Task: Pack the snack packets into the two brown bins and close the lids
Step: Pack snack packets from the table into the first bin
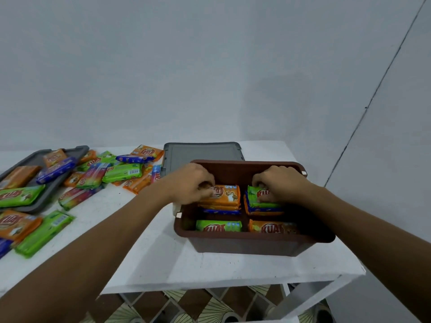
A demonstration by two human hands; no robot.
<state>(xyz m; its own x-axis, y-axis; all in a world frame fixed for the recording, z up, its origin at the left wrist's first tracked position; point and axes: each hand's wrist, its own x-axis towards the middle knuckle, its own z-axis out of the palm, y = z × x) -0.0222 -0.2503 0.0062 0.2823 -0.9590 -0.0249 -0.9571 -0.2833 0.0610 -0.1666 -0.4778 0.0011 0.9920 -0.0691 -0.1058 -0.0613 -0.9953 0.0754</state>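
Observation:
An open brown bin (pixel 245 241) stands on the white table, holding stacks of snack packets. My left hand (pixel 190 184) grips an orange packet (pixel 227 195) on top of the back-left stack. My right hand (pixel 279 183) grips a green packet (pixel 258 199) on top of the back-right stack. At the bin's front lie a green packet (pixel 218 226) and an orange packet (pixel 271 228). A grey lid (pixel 200 153) lies flat behind the bin. Only one brown bin is in view.
Several loose packets, orange, green, blue and multicoloured (pixel 123 171), are scattered over the table's left side. Some rest on a second grey lid (pixel 42 199) at the far left. The table's front edge (pixel 233 284) is near me, with patterned floor below.

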